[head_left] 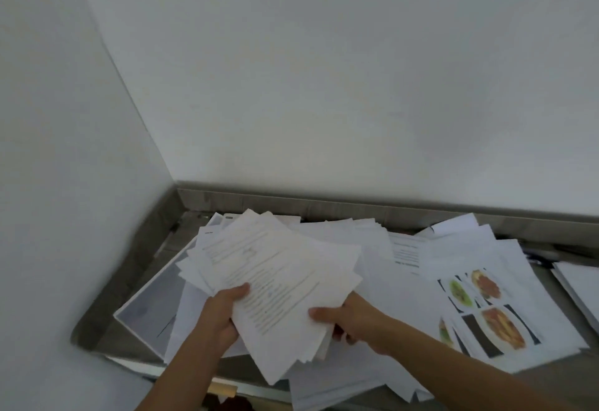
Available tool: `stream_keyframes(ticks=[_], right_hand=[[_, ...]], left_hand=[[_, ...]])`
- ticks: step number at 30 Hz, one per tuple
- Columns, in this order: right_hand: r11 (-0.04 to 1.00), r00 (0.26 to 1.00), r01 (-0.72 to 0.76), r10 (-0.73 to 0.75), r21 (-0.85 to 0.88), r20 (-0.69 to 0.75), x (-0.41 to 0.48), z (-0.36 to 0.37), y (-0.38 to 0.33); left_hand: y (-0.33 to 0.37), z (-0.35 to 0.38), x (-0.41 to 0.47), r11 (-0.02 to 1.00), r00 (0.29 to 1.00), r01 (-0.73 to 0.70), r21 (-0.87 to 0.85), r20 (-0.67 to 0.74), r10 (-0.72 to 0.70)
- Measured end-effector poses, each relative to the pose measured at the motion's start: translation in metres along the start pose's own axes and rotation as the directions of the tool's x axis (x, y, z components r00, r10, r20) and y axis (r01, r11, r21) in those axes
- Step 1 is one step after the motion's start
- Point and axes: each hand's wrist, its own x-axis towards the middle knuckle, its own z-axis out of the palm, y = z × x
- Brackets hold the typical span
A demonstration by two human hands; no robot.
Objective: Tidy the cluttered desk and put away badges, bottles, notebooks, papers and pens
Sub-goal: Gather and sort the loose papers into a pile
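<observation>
White paper stack in grip of left hand and right hand; food-photo printouts right, loose sheets beneath.

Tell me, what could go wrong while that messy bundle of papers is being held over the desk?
1. The held stack is fanned and uneven. Gripped only at its near edge by the left hand and right hand, sheets might slip out.
2. Loose papers seem to overhang the desk's front edge and could slide off if nudged.
3. The food printouts lie beside it; setting the stack down carelessly could bury them.
</observation>
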Motion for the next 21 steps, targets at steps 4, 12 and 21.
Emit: stream_keyframes(ticks=[4, 12, 21], right_hand=[[0.989, 0.916, 0.093, -0.039, 0.118, -0.4, -0.001, -0.044, 0.019], [0.919, 0.905, -0.032, 0.193, 0.393, -0.379, 0.016, -0.078, 0.024], [0.947, 0.971, -0.076, 0.142, 0.313, -0.192, 0.024, -0.046, 0.019]], left_hand=[[0.011, -0.004, 0.001, 0.977, 0.997, 0.005, 0.213, 0.078, -0.022], [-0.019, 0.035, 0.007, 0.709, 0.97, -0.138, 0.691, -0.05, 0.237], [-0.016, 0.057, 0.009, 0.799, 0.978, -0.1, 0.594, -0.089, 0.188]])
